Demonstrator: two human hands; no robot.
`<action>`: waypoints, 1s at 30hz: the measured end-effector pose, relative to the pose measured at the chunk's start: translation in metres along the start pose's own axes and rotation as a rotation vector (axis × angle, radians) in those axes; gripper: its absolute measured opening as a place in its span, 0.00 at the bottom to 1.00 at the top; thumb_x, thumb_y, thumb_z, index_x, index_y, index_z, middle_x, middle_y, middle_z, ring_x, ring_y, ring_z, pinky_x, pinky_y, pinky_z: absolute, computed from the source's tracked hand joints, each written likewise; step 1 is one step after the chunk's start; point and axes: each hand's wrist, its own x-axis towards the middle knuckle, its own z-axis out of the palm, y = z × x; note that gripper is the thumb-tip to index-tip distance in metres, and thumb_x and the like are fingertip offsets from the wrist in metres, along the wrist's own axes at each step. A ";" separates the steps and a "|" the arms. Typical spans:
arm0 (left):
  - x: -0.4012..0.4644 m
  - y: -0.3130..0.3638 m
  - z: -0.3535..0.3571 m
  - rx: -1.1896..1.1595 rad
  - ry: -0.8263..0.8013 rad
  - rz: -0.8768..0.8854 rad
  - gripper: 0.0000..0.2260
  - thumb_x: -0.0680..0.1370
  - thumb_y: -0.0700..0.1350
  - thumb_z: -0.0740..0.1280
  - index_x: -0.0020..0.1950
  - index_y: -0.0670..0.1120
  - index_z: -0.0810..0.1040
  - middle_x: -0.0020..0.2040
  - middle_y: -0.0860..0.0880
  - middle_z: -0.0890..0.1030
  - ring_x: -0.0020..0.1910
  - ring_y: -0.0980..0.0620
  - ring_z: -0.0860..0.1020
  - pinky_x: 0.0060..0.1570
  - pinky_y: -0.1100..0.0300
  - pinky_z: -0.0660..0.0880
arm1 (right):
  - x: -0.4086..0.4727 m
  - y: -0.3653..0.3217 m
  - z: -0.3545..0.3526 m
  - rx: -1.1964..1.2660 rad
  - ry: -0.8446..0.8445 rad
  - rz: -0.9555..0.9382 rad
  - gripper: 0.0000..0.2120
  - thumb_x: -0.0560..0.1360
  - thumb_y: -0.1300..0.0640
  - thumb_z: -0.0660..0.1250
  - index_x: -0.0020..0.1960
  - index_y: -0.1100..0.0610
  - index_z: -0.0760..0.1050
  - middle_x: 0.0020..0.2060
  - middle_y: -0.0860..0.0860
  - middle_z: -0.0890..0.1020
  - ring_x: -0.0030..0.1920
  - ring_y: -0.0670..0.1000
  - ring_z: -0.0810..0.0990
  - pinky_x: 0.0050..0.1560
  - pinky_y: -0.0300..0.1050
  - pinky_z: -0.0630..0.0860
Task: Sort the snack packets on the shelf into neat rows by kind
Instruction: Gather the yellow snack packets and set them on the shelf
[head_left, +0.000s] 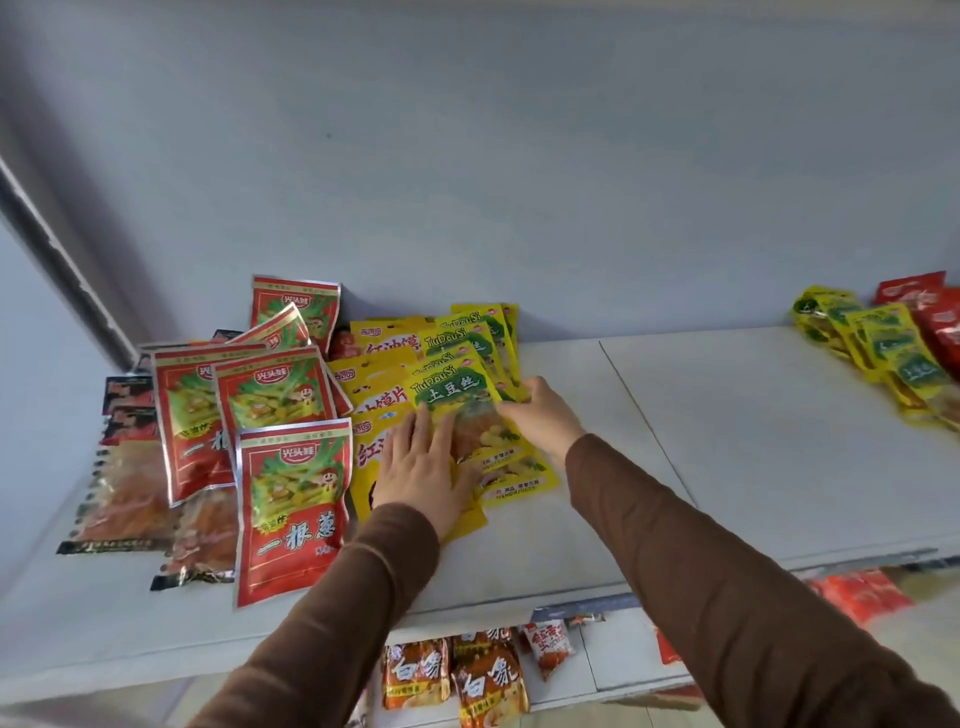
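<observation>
Brown knit sleeves (727, 597), hands on glossy flat packets (457, 395)

Red foil snack packets (291, 499) are lying at the white shelf's (779, 441) left; yellow plastic packets (457, 395) are overlapping just right of them; another yellow-and-red pile (883, 353) is sitting far right, well apart.

Glossy plastic snack packets (457, 415), silver foil edges on red packets (291, 509) — matt white shelf (779, 447), brown cloth sleeves (701, 571)
</observation>
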 end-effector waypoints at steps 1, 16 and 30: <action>0.000 -0.001 0.003 0.014 0.008 0.004 0.34 0.80 0.67 0.50 0.82 0.55 0.47 0.83 0.46 0.45 0.81 0.44 0.43 0.79 0.47 0.41 | 0.001 0.001 0.001 0.047 0.010 0.009 0.31 0.75 0.47 0.69 0.74 0.55 0.65 0.66 0.54 0.75 0.64 0.57 0.76 0.63 0.52 0.73; 0.002 -0.007 0.004 -0.040 0.078 0.074 0.40 0.73 0.77 0.41 0.81 0.60 0.39 0.83 0.52 0.43 0.82 0.47 0.45 0.79 0.49 0.43 | 0.013 0.010 -0.007 0.500 -0.065 -0.182 0.12 0.74 0.60 0.72 0.56 0.53 0.75 0.51 0.50 0.84 0.51 0.53 0.84 0.48 0.46 0.82; 0.030 0.037 -0.072 -1.831 -0.314 -0.277 0.37 0.67 0.69 0.74 0.71 0.52 0.75 0.67 0.43 0.79 0.65 0.39 0.78 0.65 0.35 0.72 | -0.014 -0.034 -0.029 0.865 -0.131 -0.382 0.16 0.74 0.62 0.72 0.59 0.50 0.76 0.54 0.55 0.85 0.54 0.56 0.84 0.53 0.54 0.81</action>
